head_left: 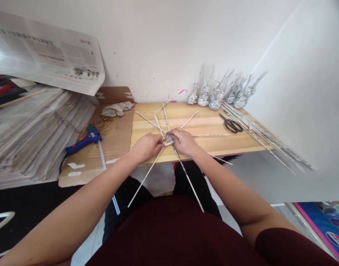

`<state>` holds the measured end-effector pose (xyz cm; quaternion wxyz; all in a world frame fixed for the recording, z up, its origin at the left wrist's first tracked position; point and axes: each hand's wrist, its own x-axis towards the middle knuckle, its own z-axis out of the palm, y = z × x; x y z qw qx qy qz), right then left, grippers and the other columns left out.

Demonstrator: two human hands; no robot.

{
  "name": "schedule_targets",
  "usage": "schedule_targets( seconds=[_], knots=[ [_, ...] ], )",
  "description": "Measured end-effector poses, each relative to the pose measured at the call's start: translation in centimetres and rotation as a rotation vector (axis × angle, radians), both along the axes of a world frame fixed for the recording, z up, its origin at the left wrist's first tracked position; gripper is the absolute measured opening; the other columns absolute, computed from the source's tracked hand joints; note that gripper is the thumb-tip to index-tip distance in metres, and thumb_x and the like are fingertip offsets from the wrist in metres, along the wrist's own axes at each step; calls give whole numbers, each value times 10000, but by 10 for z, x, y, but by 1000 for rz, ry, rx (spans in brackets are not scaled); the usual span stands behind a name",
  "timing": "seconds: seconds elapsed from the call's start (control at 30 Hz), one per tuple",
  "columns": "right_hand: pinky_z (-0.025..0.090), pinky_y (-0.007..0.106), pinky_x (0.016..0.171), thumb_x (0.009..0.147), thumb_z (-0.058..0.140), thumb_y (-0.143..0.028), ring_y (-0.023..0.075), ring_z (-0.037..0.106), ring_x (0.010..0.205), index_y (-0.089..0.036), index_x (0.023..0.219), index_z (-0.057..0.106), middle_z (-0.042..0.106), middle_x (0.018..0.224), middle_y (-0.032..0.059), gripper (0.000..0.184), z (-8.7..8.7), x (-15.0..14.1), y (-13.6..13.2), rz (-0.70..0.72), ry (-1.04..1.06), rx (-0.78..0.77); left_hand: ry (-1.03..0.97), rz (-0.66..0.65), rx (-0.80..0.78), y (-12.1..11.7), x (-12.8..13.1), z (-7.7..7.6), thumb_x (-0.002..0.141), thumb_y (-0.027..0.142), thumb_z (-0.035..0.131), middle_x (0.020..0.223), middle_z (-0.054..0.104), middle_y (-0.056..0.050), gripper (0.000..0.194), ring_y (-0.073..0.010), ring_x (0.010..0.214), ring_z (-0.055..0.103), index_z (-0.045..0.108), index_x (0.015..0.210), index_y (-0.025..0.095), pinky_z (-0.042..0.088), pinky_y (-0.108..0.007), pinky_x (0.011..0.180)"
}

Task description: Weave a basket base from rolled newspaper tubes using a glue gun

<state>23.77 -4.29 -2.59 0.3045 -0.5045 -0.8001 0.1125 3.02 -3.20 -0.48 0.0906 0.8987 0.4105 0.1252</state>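
Rolled newspaper sticks fan out like spokes from a small woven center at the front of the wooden table. My left hand pinches the weave from its left side, fingers closed. On the right side, my right hand presses its fingers together on the same center and covers part of it. One short paper stick rises at a slant near my left fingertips. Two spokes hang past the table's front edge towards my lap.
Black-handled scissors lie right of the weave, beside a bundle of long paper sticks. Several woven gourd shapes stand against the wall. Leftward are a blue glue gun, gloves and stacked newspapers.
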Motion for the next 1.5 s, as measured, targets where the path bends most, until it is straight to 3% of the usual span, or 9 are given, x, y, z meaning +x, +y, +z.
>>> schedule_targets(
  seconds=[0.17, 0.37, 0.6, 0.87, 1.13, 1.37, 1.5],
  knots=[
    [454, 302, 909, 925, 577, -175, 192, 631, 987, -174, 1090, 717, 703, 1038, 86, 217, 3, -1, 2, -20, 11, -21, 161, 13, 130, -5, 2, 4, 967, 273, 489, 891, 644, -84, 174, -236, 891, 621, 607, 1026, 159, 480, -325, 776],
    [447, 288, 888, 959, 528, -178, 180, 626, 981, -181, 1054, 725, 707, 1026, 76, 219, 3, -1, 1, 5, 12, -11, 141, -12, 167, -7, -5, -7, 992, 239, 424, 926, 603, -49, 244, -179, 809, 620, 611, 1149, 240, 480, -266, 696],
    [447, 284, 872, 904, 651, -237, 190, 630, 974, -161, 1047, 723, 707, 1025, 91, 178, 1, -1, 2, 8, 25, -7, 99, 26, 184, -8, -8, -14, 989, 278, 453, 937, 613, -55, 209, -191, 859, 623, 639, 1067, 224, 486, -266, 718],
    [449, 292, 899, 930, 552, -129, 180, 630, 990, -195, 1061, 724, 710, 1038, 63, 226, -2, 3, 5, 26, 67, -19, 107, 28, 158, -10, -11, -17, 990, 248, 438, 937, 599, -37, 231, -168, 848, 625, 620, 1132, 255, 487, -248, 729],
    [450, 296, 892, 944, 559, -163, 193, 622, 992, -182, 1075, 729, 691, 1045, 89, 215, -1, -2, 2, 10, 2, -34, 133, 45, 173, -11, -10, -7, 947, 179, 479, 976, 610, -47, 234, -180, 895, 623, 623, 1114, 257, 496, -252, 745],
    [451, 296, 877, 937, 610, -270, 195, 627, 979, -179, 1038, 732, 704, 1033, 86, 182, 0, -2, 1, 17, 31, -22, 109, 57, 144, -11, -12, -9, 954, 198, 484, 993, 624, -42, 257, -178, 892, 631, 641, 1143, 276, 504, -262, 768],
    [452, 295, 888, 955, 541, -190, 193, 627, 979, -176, 1051, 732, 704, 1025, 85, 214, -1, 1, 1, 30, 44, -22, 29, 65, 92, -12, -4, -7, 974, 242, 479, 957, 646, -50, 216, -186, 894, 635, 674, 1063, 230, 505, -285, 809]
  ],
)
